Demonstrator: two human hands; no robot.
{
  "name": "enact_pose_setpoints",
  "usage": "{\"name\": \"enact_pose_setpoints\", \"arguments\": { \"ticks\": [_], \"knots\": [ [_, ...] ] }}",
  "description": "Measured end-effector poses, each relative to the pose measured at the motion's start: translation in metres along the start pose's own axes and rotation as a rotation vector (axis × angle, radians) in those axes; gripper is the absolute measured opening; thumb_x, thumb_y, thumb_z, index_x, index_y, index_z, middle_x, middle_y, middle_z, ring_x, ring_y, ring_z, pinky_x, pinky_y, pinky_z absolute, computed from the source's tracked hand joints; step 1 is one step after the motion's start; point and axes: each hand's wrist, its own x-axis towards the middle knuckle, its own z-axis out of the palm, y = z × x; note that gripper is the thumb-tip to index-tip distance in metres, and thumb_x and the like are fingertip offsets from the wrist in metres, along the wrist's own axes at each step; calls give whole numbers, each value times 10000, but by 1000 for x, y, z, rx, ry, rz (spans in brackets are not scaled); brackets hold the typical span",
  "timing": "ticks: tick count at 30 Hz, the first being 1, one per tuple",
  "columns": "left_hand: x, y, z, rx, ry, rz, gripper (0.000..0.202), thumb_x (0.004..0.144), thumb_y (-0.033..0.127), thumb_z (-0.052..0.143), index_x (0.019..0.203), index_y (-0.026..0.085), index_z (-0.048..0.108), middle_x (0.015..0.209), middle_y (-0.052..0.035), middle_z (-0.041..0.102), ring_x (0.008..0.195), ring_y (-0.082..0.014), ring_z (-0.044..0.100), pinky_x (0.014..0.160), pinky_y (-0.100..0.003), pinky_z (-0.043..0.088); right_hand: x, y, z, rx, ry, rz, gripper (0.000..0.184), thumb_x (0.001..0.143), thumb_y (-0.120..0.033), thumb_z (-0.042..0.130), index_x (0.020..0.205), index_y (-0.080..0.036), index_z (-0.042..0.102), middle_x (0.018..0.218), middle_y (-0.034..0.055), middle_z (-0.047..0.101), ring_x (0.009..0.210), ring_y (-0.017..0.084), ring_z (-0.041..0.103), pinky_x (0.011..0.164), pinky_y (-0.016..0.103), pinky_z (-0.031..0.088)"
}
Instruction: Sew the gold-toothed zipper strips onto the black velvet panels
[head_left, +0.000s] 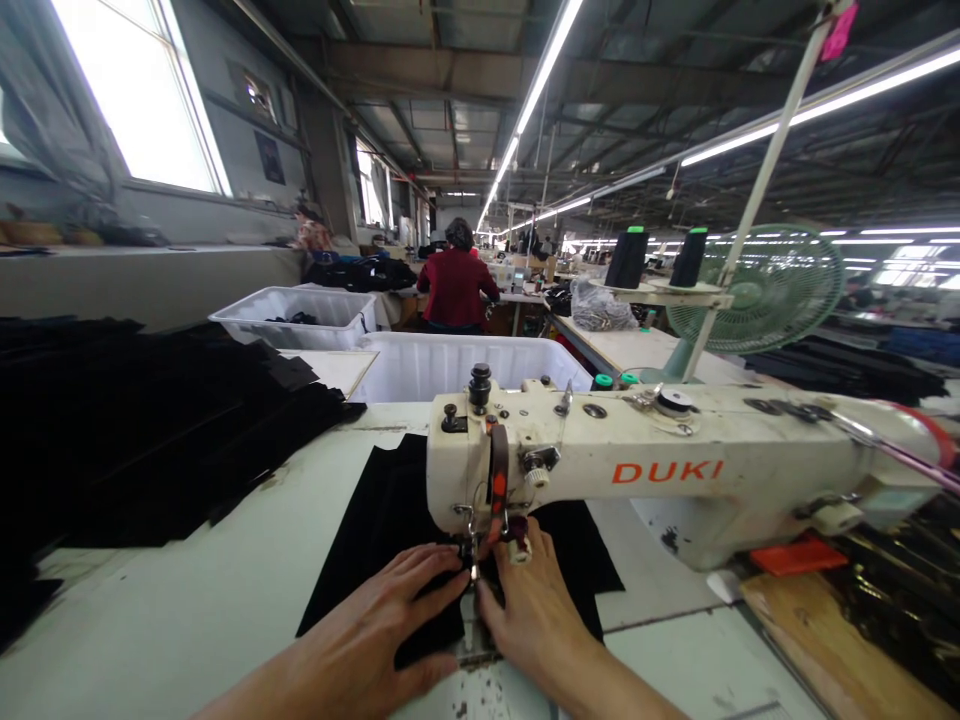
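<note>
A black fabric piece (367, 535) lies flat under the head of a white sewing machine (577, 430) marked DUKI. My left hand (390, 615) rests on the cloth left of the presser foot (474, 565), its fingers stretched forward and the thumb apart. On the other side, my right hand (540, 610) presses on the black cloth, thumb close to the foot and fingers extended under the machine arm. Some right fingertips are partly covered by parts of the machine head. Cloth between the two hands passes beneath the foot; the stitch line cannot be made out.
A large heap of black cut pieces (150, 430) covers the table's left side. White plastic bins (480, 350) stand behind the machine. Thread cones (627, 258), a green fan (757, 290) and a red tray (799, 555) are at right. A person in red (459, 280) sits ahead.
</note>
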Motion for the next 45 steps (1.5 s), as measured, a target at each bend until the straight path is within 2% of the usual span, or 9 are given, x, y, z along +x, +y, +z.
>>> {"name": "enact_pose_setpoints", "arguments": {
  "ticks": [3,8,11,16,21,28,34,39,45],
  "knots": [
    [0,-3,4,12,34,39,592,933,351,681,1483,282,474,1495,-92,489,1358,-338,463,1081,-517,420,7,2,8,-31,4,-7,319,810,-160,659,1130,-166,660,1116,159,656,1036,364,580,863,495,462],
    [1,-4,5,46,38,57,536,967,243,609,1482,294,470,1498,-73,486,1365,-313,458,1087,-511,416,29,10,24,-46,-10,-24,139,908,-144,558,935,-171,692,909,119,703,926,322,626,871,495,437],
    [1,-2,4,59,30,52,528,969,213,585,1480,287,474,1493,-71,494,1358,-308,468,1088,-504,416,27,15,12,-28,-16,-70,126,897,-155,598,982,-166,690,957,116,701,950,302,621,888,463,450],
    [4,1,5,40,63,73,575,919,140,589,1468,280,490,1481,-58,513,1341,-298,491,1106,-495,400,2,20,-28,18,-18,-190,370,848,-131,699,1206,-188,625,1152,97,661,1023,272,593,902,408,472],
    [6,-5,13,11,104,74,632,858,63,535,1459,254,499,1465,-50,533,1349,-263,488,1115,-458,390,2,17,-22,93,2,-375,180,885,-140,717,1033,-238,688,1018,23,717,982,217,637,899,348,474],
    [0,-15,17,-111,101,-34,439,1020,195,484,1436,329,525,1466,16,531,1355,-216,478,1104,-385,399,9,15,-3,103,8,-327,102,844,-137,748,877,-224,707,969,11,735,956,216,663,860,323,494],
    [2,-5,10,-10,129,124,636,888,82,538,1482,298,472,1467,-8,531,1342,-240,496,1134,-393,348,6,17,-4,99,13,-300,105,836,-177,767,897,-251,723,978,-8,736,976,206,667,898,312,487],
    [5,-1,6,83,99,175,773,804,26,551,1516,297,417,1480,-1,512,1326,-237,516,1151,-383,332,5,17,-4,95,36,-313,124,843,-153,749,920,-239,705,989,4,731,949,199,665,896,313,499],
    [5,-1,1,67,193,140,742,871,80,566,1541,325,364,1484,9,509,1319,-251,525,1154,-387,352,8,23,-2,165,97,-317,204,824,-90,726,947,-249,697,971,11,723,904,193,660,854,301,515]
  ]
}}
